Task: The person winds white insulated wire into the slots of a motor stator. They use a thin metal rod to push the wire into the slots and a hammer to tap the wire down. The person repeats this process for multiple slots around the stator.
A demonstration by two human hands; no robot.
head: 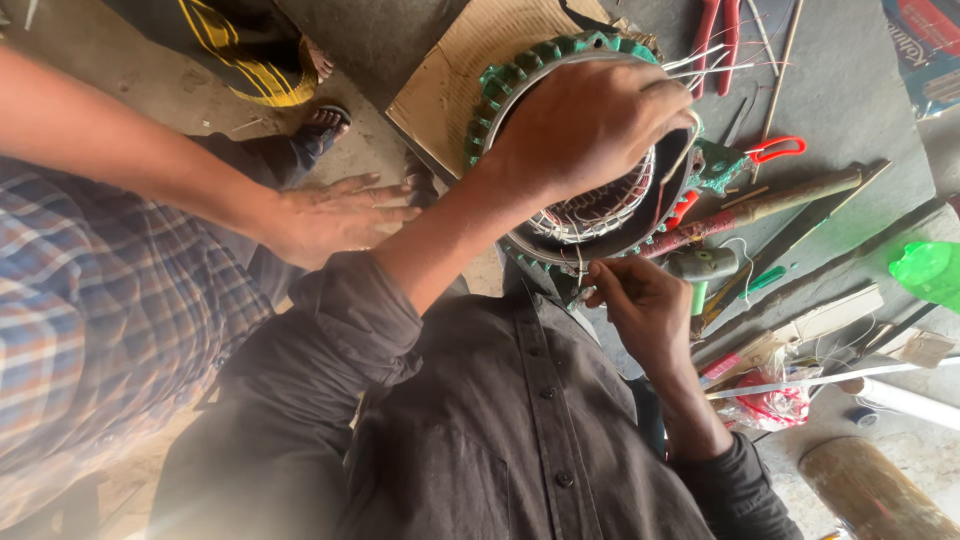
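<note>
Grey concrete floor, dusty and strewn with tools, carries a sheet of brown cardboard (460,60) on which stands a round metal ring (500,85) with green-painted teeth on its rim, right in front of the person's dark buttoned shirt. Thin shiny wire coils (600,210) are packed inside it. The left hand (590,120) is draped over the ring's top, fingers curled tight on the far rim, steadying it. The right hand (645,305) is closed narrow at the near edge, pinching loose wire ends (585,292). By the look of it, the step is dressing those stiff, springy ends, which calls for a fine, firm pinch while the ring is kept from rolling. A co-worker's hand (335,215) lies flat nearby; a hammer (700,265) and red-handled scissors (775,150) lie just beside
</note>
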